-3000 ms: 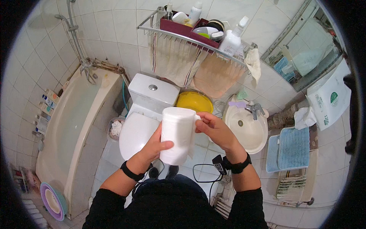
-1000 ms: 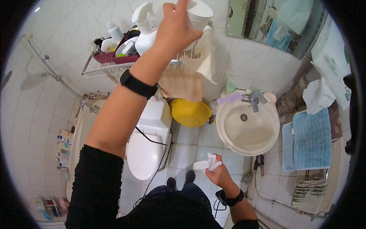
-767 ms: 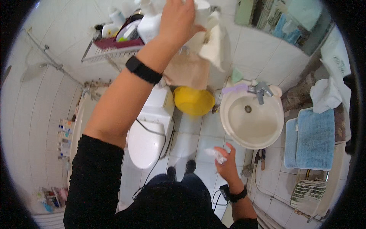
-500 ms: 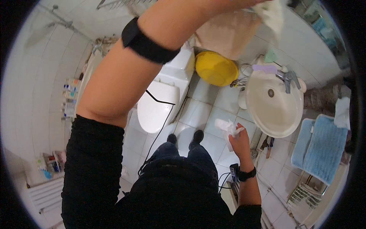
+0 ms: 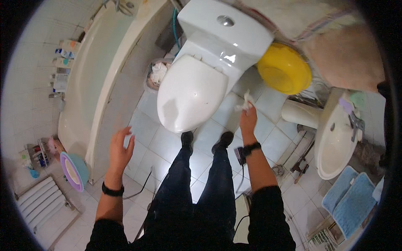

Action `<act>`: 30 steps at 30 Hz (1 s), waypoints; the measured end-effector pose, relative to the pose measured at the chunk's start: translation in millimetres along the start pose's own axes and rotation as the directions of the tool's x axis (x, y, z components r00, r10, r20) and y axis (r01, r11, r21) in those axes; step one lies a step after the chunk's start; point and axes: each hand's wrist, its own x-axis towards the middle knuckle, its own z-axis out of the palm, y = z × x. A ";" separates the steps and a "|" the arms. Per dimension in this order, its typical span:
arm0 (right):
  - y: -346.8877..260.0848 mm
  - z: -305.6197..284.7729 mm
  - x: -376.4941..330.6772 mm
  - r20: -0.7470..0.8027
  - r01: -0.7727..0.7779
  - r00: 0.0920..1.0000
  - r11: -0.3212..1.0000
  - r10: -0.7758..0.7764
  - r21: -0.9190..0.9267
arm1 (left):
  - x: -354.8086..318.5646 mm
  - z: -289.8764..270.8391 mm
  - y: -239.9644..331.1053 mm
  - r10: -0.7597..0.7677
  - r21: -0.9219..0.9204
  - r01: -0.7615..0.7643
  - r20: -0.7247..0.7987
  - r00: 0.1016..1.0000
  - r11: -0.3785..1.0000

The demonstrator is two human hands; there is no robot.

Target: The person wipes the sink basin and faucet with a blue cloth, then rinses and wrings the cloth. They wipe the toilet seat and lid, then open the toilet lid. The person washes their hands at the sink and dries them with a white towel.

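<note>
My right hand (image 5: pixel 248 121) is closed on a crumpled white tissue (image 5: pixel 244 102), which pokes out past the fingertips. It hangs over the floor tiles to the right of the white toilet (image 5: pixel 190 90), whose lid is down. My left hand (image 5: pixel 120 148) is lowered in front of the bathtub (image 5: pixel 100 96), its fingers apart and nothing in it. Left of the toilet bowl, a small waste bin (image 5: pixel 149 83) holds crumpled white paper (image 5: pixel 159 72).
A yellow basin (image 5: pixel 284 69) leans beside the toilet tank. The washbasin (image 5: pixel 331 154) stands at right, with blue mats (image 5: pixel 354 201) nearer me. A purple-rimmed tub (image 5: pixel 74 171) and a white radiator (image 5: pixel 44 205) are at left. Dark cords (image 5: pixel 140 192) hang beside my legs.
My left arm, raised across to the upper right with something white at its hand, has come down to the left, empty. My right hand still holds the tissue. The view has turned toward the toilet.
</note>
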 end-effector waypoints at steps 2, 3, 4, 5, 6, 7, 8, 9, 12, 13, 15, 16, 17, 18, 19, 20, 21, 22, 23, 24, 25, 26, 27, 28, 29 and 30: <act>9.4 68.6 21.1 0.098 0.216 0.975 0.959 -0.201 -0.183 | -40.2 20.7 -55.8 -0.199 -0.034 0.203 0.099 0.975 0.979; 15.2 100.2 25.9 0.188 0.381 0.923 0.860 -0.335 -0.340 | -57.1 29.1 -79.7 -0.228 -0.021 0.232 0.113 0.967 0.973; 21.4 127.9 25.1 0.270 0.292 0.944 0.868 -0.192 -0.402 | -72.2 35.2 -100.5 -0.275 -0.014 0.280 0.136 0.952 0.960; 26.2 153.4 17.7 0.325 0.272 0.937 0.844 -0.124 -0.463 | -83.7 41.0 -117.9 -0.319 -0.011 0.324 0.158 0.935 0.946; 29.6 176.0 7.5 0.350 0.253 0.935 0.807 -0.062 -0.533 | -91.8 45.9 -132.5 -0.349 -0.019 0.357 0.163 0.923 0.934; 31.6 195.0 -8.9 0.323 0.270 0.940 0.817 -0.110 -0.510 | -97.8 50.3 -143.8 -0.379 -0.030 0.389 0.170 0.910 0.921; 31.4 211.0 -33.3 0.218 0.287 0.954 0.827 -0.204 -0.483 | -101.6 55.5 -152.7 -0.406 -0.039 0.419 0.180 0.896 0.907; 30.5 222.1 -58.2 0.288 0.326 0.937 0.794 -0.198 -0.513 | -103.9 59.4 -159.1 -0.434 -0.045 0.450 0.198 0.879 0.892; 30.9 225.6 -116.7 0.577 0.415 0.808 0.809 -0.118 -0.416 | -106.3 69.0 -171.3 -0.474 -0.060 0.500 0.235 0.848 0.864; 32.4 220.1 -121.3 0.684 0.414 0.727 0.832 -0.059 -0.368 | -107.0 71.0 -174.6 -0.465 -0.063 0.492 0.246 0.851 0.868; 39.1 207.9 -98.5 0.766 0.655 0.625 0.635 -0.152 -0.409 | -108.8 74.3 -182.3 -0.487 -0.080 0.523 0.267 0.831 0.848; 42.5 203.1 -75.2 0.741 0.640 0.657 0.621 -0.138 -0.452 | -110.5 76.4 -186.1 -0.522 -0.096 0.564 0.277 0.807 0.820; 44.5 202.6 -46.3 0.667 0.645 0.718 0.552 -0.199 -0.529 | -111.7 78.7 -189.7 -0.553 -0.122 0.603 0.287 0.782 0.789; 43.4 208.2 -18.6 0.544 0.583 0.794 0.593 -0.270 -0.556 | -112.9 81.3 -192.4 -0.544 -0.112 0.596 0.300 0.783 0.795; 40.5 215.3 5.5 0.398 0.560 0.828 0.614 -0.395 -0.556 | -113.6 84.2 -194.1 -0.535 -0.112 0.589 0.308 0.787 0.801; 33.6 230.9 21.4 0.244 0.454 0.890 0.715 -0.384 -0.531 | -113.9 87.4 -194.6 -0.528 -0.115 0.582 0.309 0.791 0.805; 26.1 244.5 24.2 0.218 0.392 0.920 0.725 -0.327 -0.566 | -113.9 90.8 -193.8 -0.542 -0.111 0.596 0.312 0.781 0.795; 16.9 261.1 16.3 0.149 0.318 0.946 0.734 -0.288 -0.600 | -113.3 94.2 -191.6 -0.554 -0.106 0.611 0.321 0.768 0.785; 9.1 273.6 1.4 0.079 0.287 0.949 0.736 -0.304 -0.614 | -112.3 97.1 -188.4 -0.557 -0.110 0.618 0.331 0.762 0.779; 4.4 277.6 -24.3 0.289 0.357 0.931 0.712 -0.221 -0.605 | -110.6 100.0 -185.2 -0.554 -0.093 0.612 0.337 0.761 0.785; 2.8 275.0 -53.7 0.453 0.491 0.853 0.695 -0.261 -0.524 | -109.0 102.1 -181.7 -0.543 -0.086 0.601 0.343 0.766 0.794; 5.7 263.7 -78.5 0.631 0.562 0.744 0.716 -0.219 -0.414 | -107.7 103.5 -179.1 -0.515 -0.089 0.574 0.348 0.783 0.814; 9.9 251.4 -98.5 0.788 0.628 0.584 0.724 -0.195 -0.286 | -106.8 104.4 -177.4 -0.564 -0.116 0.634 0.356 0.745 0.765; 17.5 235.2 -104.4 0.817 0.654 0.500 0.744 -0.286 -0.140 | -106.7 105.6 -176.5 -0.593 -0.153 0.673 0.362 0.719 0.723; 24.8 218.4 -100.8 0.900 0.663 0.366 0.745 -0.238 -0.073 | -107.0 106.7 -177.3 -0.601 -0.221 0.685 0.346 0.721 0.695; 30.0 210.4 -82.9 0.891 0.724 0.343 0.689 -0.298 -0.048 | -108.1 109.1 -178.7 -0.627 -0.204 0.716 0.364 0.688 0.668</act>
